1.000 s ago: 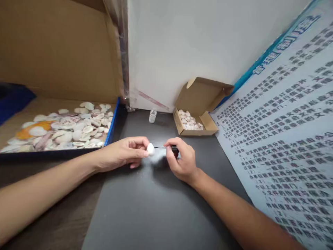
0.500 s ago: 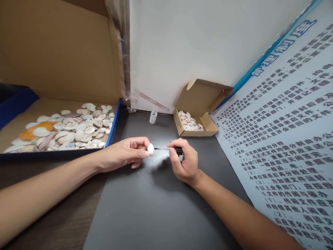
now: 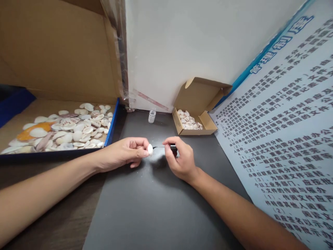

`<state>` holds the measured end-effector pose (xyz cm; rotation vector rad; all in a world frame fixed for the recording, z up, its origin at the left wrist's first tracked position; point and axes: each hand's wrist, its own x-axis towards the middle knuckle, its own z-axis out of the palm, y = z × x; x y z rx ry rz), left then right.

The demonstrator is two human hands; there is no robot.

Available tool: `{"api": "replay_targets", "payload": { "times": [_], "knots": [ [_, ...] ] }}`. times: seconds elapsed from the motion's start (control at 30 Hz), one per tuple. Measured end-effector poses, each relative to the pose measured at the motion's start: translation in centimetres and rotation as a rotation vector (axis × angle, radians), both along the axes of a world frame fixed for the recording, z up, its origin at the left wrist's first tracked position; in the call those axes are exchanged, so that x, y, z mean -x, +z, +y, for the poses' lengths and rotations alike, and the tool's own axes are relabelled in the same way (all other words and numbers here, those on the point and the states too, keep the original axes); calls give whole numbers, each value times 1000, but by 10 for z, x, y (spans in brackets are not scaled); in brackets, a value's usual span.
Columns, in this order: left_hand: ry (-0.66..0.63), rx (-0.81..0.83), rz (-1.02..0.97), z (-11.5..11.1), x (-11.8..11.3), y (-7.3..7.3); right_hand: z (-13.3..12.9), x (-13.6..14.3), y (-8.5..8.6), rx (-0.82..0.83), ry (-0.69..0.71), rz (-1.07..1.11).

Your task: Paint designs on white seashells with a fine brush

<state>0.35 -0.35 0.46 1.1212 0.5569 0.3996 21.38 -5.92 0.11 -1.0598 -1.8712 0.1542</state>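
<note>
A small white seashell point(image 3: 150, 149) is pinched between the thumb and forefinger of my left hand point(image 3: 131, 152). My right hand point(image 3: 181, 159) grips a thin applicator brush point(image 3: 173, 148) by its black cap. Its slim stem points left, and the dark tip is at the shell's right edge; whether it touches cannot be made out. Beyond the hands, a small clear bottle point(image 3: 152, 116) with a pale label stands upright on the dark grey mat point(image 3: 145, 211).
To the left, a large blue-edged box point(image 3: 112, 121) holds many shells and an orange piece. At the back right, a small open cardboard box point(image 3: 191, 132) contains more shells. A white panel point(image 3: 208, 41) rises behind, and a printed poster point(image 3: 281, 114) leans along the right.
My right hand has shifted slightly left with the brush, so its fingers are closer to the shell. My left hand keeps the shell almost in place. The view has moved a little.
</note>
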Motion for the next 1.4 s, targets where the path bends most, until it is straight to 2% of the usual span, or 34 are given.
{"api": "replay_targets", "payload": {
  "times": [0.2, 0.33, 0.5, 0.57, 0.67, 0.8, 0.97, 1.1, 1.27, 1.4],
  "knots": [
    [-31, -28, 30, 1, 1, -3, -1, 0, 0, 4, 49, 13],
    [-51, -35, 57, 2, 1, -2, 0, 0, 0, 27, -20, 12],
    [-80, -73, 86, 2, 2, 0, 1, 0, -2, 22, 45, -6],
    [-84, -76, 85, 1, 2, 0, 1, 0, -2, 35, 18, -4],
    [-75, -55, 75, 0, 2, 2, 1, -1, -1, 41, -11, 34],
    [-55, -39, 67, -1, 1, 3, 0, 0, -2, 29, 61, -4],
    [-46, -24, 73, -1, 1, 2, 1, 0, -2, 34, 8, 27],
    [-42, -17, 67, -1, 1, 2, 0, 1, -1, 21, 54, 0],
    [-41, -1, 63, -1, 1, 3, 0, 0, -1, 66, 12, -3],
    [-36, 23, 55, -1, 1, 3, 0, 0, 0, 36, 45, 14]
  ]
}}
